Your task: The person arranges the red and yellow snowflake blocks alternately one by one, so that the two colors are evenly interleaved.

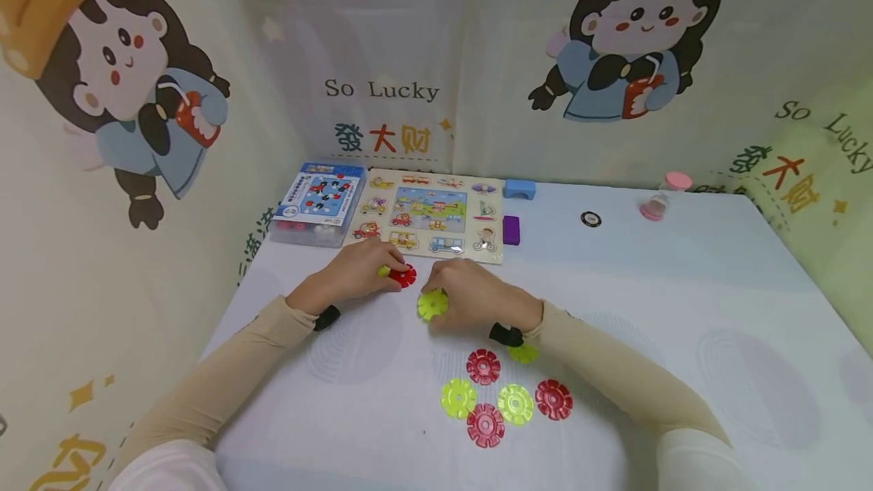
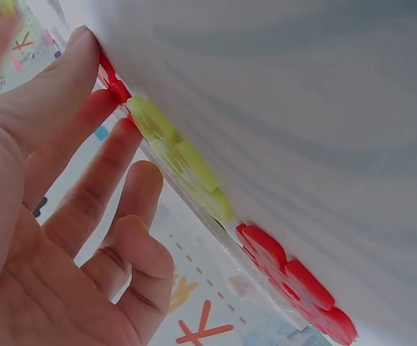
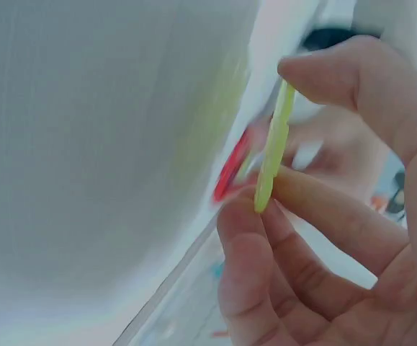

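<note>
My right hand (image 1: 470, 294) pinches a yellow-green notched plastic disc (image 1: 433, 304) by its edge; in the right wrist view it stands tilted between thumb and fingers. To the left, my left hand (image 1: 358, 267) holds a red notched disc (image 1: 404, 276) between thumb and fingertips, low at the table. Beside it a yellow-green disc (image 2: 179, 158) and another red disc (image 2: 294, 281) lie in a row in the left wrist view; in the head view the hand covers most of these. Several loose discs, such as a red one (image 1: 486, 425) and a yellow-green one (image 1: 514, 404), lie near the right forearm.
Behind the hands lie a wooden picture puzzle board (image 1: 430, 245) and a clear box (image 1: 314, 233) with a printed sheet. A blue block (image 1: 520, 189), a purple block (image 1: 511, 230), a black round chip (image 1: 591, 219) and a pink sand timer (image 1: 655, 207) stand further right.
</note>
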Tool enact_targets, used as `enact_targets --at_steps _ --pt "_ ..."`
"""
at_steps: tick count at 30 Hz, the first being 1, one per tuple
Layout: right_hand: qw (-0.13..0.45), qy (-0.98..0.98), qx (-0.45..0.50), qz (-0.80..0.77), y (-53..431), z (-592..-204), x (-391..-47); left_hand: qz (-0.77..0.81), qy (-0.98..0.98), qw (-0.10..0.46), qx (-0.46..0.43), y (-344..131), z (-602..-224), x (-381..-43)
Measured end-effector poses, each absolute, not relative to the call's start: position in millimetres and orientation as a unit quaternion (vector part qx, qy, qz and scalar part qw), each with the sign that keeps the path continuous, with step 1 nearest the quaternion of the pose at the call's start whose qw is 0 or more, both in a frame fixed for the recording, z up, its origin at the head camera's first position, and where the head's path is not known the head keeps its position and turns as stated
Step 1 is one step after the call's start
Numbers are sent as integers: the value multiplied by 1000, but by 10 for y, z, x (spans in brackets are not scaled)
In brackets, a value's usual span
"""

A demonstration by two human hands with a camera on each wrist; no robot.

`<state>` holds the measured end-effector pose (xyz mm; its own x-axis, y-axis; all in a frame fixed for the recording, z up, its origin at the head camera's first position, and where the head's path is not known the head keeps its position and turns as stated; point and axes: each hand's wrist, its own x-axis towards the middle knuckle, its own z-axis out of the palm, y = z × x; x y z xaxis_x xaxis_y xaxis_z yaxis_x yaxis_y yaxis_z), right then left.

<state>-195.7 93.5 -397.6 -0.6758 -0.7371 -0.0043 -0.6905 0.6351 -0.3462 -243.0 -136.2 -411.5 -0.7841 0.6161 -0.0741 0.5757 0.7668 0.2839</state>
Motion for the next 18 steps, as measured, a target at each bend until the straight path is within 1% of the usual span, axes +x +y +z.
enact_targets --at_steps 3,7,12,18 --pt "57 913 -371 -161 956 -4019 -2187 124 936 83 318 -1363 -4113 -2423" --pt "63 914 -359 -178 932 -4078 -2368 125 936 81 318 -1362 -4111 -2416" --pt "71 918 -339 -193 892 -4102 -2442 123 936 73 322 -1363 -4108 -2423" --pt "74 924 -329 -181 892 -4122 -2420 127 936 77 319 -1361 -4120 -2424"
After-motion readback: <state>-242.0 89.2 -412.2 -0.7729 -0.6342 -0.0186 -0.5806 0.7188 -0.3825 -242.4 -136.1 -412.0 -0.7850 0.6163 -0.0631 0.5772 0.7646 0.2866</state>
